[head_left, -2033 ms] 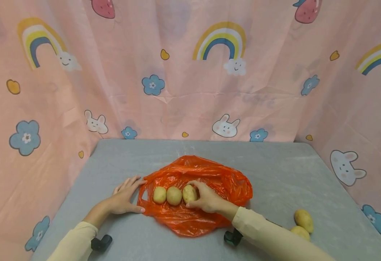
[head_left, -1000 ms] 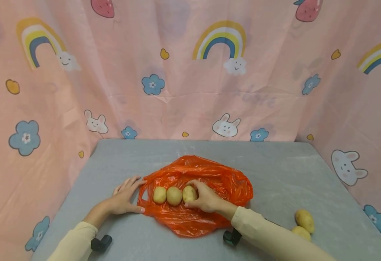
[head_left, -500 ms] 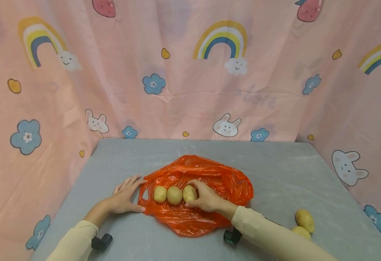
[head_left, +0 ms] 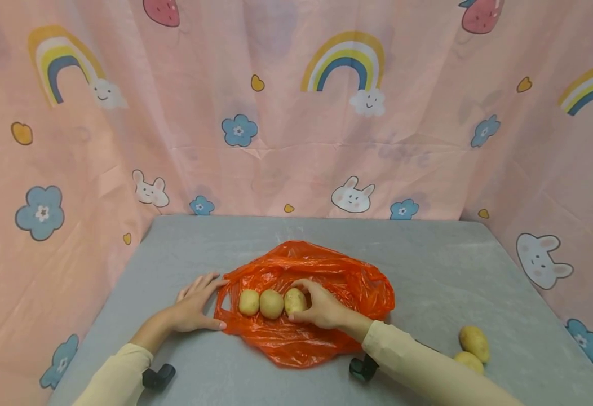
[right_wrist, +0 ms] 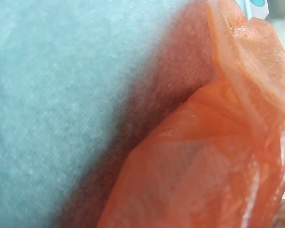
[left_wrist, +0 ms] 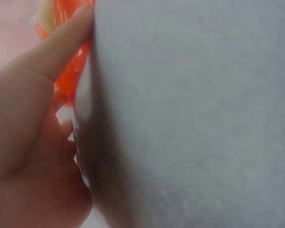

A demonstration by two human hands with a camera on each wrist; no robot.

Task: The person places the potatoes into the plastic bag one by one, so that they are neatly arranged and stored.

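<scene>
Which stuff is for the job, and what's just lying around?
For the job:
left hand, touching the orange bag
right hand, gripping the end potato
middle potato and left potato, lined up beside it

Lying around:
two loose potatoes at right, in neither hand, though maybe wanted too
pink curtain, just background

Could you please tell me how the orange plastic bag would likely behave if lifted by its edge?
The orange plastic bag will probably flop and fold, since it looks thin, creased and translucent. It would likely sag under the potatoes lying on it, and, being rounded, these might roll together. The bag's glossy sheen hints at slipperiness.
</scene>
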